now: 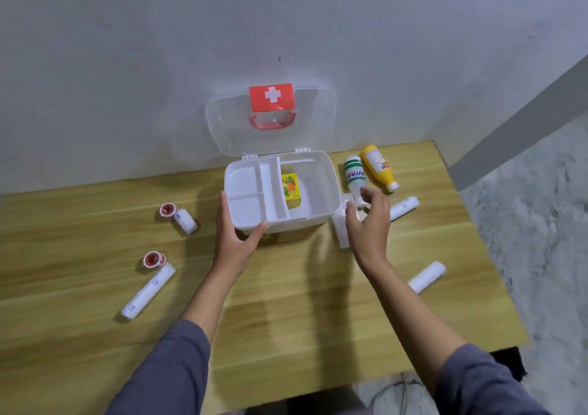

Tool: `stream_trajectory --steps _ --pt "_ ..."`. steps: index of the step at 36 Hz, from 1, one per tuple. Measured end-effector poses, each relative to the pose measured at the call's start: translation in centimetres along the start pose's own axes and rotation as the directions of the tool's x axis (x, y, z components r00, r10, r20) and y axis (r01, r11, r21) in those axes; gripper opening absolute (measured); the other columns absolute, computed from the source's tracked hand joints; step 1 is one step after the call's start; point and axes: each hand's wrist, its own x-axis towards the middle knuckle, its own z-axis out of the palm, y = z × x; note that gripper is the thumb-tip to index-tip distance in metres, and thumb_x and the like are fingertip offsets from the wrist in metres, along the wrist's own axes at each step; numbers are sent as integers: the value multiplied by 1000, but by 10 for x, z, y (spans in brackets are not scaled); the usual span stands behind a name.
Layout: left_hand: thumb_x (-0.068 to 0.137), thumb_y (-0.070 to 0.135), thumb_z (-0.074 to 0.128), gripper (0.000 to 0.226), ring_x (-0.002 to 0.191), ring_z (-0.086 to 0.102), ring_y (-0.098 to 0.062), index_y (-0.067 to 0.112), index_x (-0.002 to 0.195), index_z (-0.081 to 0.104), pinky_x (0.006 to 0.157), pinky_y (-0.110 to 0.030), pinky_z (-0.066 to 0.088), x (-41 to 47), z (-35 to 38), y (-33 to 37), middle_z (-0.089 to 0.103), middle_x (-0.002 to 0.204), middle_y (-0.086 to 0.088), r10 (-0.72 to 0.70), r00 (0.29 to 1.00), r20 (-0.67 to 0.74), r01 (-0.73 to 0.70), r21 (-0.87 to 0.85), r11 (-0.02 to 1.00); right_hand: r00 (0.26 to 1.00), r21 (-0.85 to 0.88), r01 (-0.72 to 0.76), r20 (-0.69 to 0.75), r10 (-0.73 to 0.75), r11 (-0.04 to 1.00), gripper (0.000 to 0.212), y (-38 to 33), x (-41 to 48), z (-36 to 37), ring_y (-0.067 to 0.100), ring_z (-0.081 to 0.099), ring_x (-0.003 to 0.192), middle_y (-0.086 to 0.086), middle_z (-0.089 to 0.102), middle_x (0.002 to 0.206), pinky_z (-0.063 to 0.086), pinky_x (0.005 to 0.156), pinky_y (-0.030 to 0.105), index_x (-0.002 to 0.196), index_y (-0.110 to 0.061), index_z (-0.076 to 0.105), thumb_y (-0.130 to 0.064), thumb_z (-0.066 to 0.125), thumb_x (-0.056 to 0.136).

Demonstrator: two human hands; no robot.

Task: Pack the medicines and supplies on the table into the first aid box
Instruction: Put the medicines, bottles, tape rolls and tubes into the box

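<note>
The white first aid box (321,189) stands open at the table's back, its clear lid leaning on the wall. A white divided tray (251,192) fills its left half, and a yellow carton (291,189) lies beside the tray inside. My left hand (237,233) grips the box's front left corner. My right hand (369,224) hovers with spread fingers over a white pack (341,228) just right of the box. A green-and-white bottle (354,176) and a yellow bottle (378,166) lie behind that hand.
Bandage rolls lie at left front (149,290), right front (427,276) and behind my right hand (404,208). Two red tape rolls (167,210) (153,259) and a small white bottle (185,221) lie at the left. The table's right edge (477,233) drops to the floor.
</note>
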Motion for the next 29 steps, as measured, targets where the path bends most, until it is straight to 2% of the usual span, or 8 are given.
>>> stream_trajectory --steps 2,5,8,13,17,22,25,29 --pt "78 28 71 97 137 10 1 29 146 1 112 -27 15 0 0 0 7 155 9 2 1000 1 -2 -5 1000 995 -112 -73 60 80 991 44 21 -9 3 27 43 119 17 47 124 34 100 30 122 0 45 -13 61 84" --pt "78 28 71 98 137 9 1 28 146 0 112 -25 14 1 0 -1 6 156 9 12 1000 2 -12 3 1000 978 -311 -87 155 141 947 67 43 -17 13 33 33 124 19 43 127 32 101 37 126 3 39 -27 71 76" --pt "78 27 71 97 136 8 2 27 146 1 111 -24 13 1 1 0 6 156 8 15 1000 5 -15 6 1000 969 -392 -112 163 188 913 66 51 -18 20 35 34 122 21 43 127 36 97 40 125 1 38 -27 71 76" --pt "78 26 71 98 138 9 -2 26 147 1 114 -28 15 1 0 1 6 156 7 18 1000 9 -18 8 1000 968 -345 -145 144 205 927 57 51 -23 16 37 35 120 23 42 128 33 95 36 126 1 39 -17 66 78" --pt "79 24 71 97 141 10 -7 26 146 1 116 -32 15 0 0 2 7 156 4 27 1000 11 -27 -1 1000 985 -301 -83 117 124 950 57 49 -32 0 37 36 119 23 43 127 23 93 27 127 3 39 -15 66 80" --pt "78 25 71 98 141 12 -9 28 146 2 117 -36 18 0 -1 0 9 156 5 28 1000 15 -28 5 1000 999 -179 -17 36 24 984 60 30 -34 -21 36 39 117 23 46 124 32 100 38 128 4 40 -10 69 78" --pt "77 23 72 98 141 14 -8 27 146 3 117 -38 19 0 -2 1 12 155 5 35 999 4 -35 -5 999 1000 -81 11 -16 -12 997 60 17 -21 -30 30 41 115 16 48 122 33 94 28 125 -4 43 -19 71 74" --pt "77 24 71 98 141 13 -8 28 146 2 116 -35 18 -1 -1 3 11 156 5 18 1000 12 -18 -14 1000 977 -120 160 158 -140 980 63 -3 4 -30 24 43 116 10 50 124 30 94 20 126 -8 45 -26 73 73"
